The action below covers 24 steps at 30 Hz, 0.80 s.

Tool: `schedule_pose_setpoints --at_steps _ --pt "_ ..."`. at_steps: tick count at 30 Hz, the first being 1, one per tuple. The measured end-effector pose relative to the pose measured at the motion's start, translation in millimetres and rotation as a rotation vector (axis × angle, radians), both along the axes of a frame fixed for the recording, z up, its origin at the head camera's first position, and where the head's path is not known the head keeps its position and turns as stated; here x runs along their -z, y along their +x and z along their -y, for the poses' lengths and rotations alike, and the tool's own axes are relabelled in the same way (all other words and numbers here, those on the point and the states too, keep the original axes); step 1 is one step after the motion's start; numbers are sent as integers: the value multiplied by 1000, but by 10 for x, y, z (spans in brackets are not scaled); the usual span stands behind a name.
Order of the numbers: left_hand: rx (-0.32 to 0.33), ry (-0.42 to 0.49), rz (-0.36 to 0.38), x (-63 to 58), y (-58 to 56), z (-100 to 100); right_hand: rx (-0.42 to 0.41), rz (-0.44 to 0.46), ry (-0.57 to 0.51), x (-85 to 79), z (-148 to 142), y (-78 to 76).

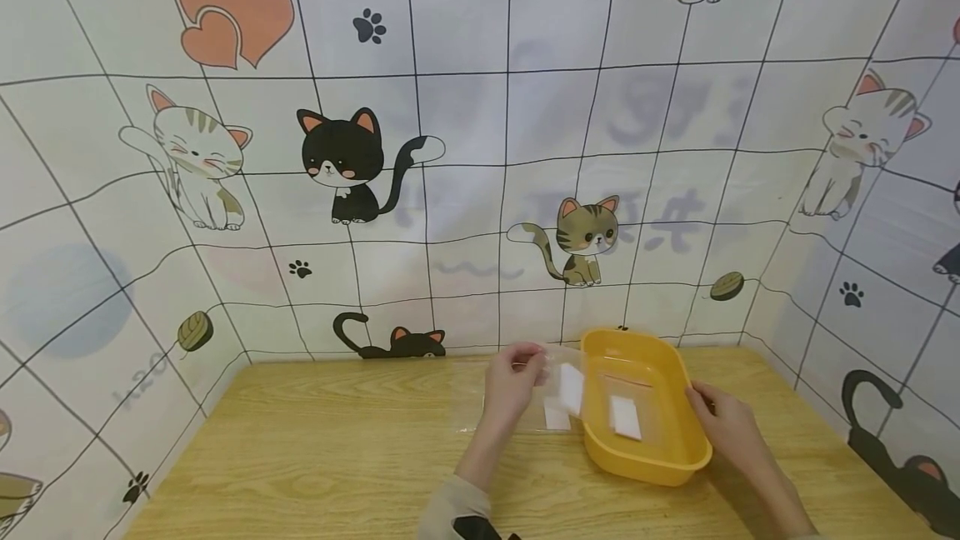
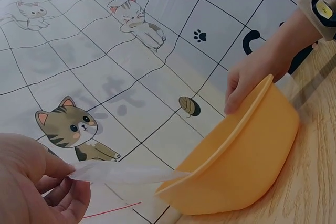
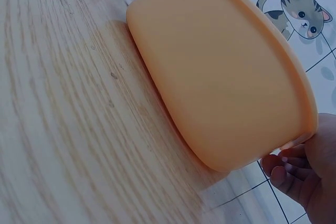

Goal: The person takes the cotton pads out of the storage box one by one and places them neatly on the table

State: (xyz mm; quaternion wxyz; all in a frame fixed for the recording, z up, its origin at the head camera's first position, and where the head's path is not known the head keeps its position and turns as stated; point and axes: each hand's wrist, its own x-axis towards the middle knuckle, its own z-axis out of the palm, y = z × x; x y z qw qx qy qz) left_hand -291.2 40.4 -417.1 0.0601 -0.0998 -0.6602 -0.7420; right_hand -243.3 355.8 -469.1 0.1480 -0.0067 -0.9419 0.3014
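The outline of the clear bag (image 1: 571,390) is hard to trace against other film (image 1: 471,407) on the table (image 1: 337,448). The left hand (image 1: 512,382) pinches it, thumb against fingers, beside the yellow tub (image 1: 645,471); the right hand (image 1: 726,417), fingertips partly hidden, grips the tub's right rim.

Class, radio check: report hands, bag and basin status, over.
Left hand pinching clear bag beside yellow basin. Right hand gripping basin rim. Another bag inside basin; no obstruction visible.
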Motion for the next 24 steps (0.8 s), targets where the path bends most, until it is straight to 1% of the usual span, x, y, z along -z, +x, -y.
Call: schedule_pose_setpoints --at_steps 8,13,18,20,24 --pt "-10 -34 21 -20 -22 88 8 -1 4 8 -5 -5" --pt "-16 -34 39 -14 -41 164 13 13 3 6 -3 -7" --pt "-26 -56 40 22 -74 264 4 7 -3 6 -5 -8" --pt "-30 -65 28 43 -85 305 2 0 0 8 -6 -9" --pt "-49 -91 37 71 -105 370 1 -1 4 15 -12 -9"
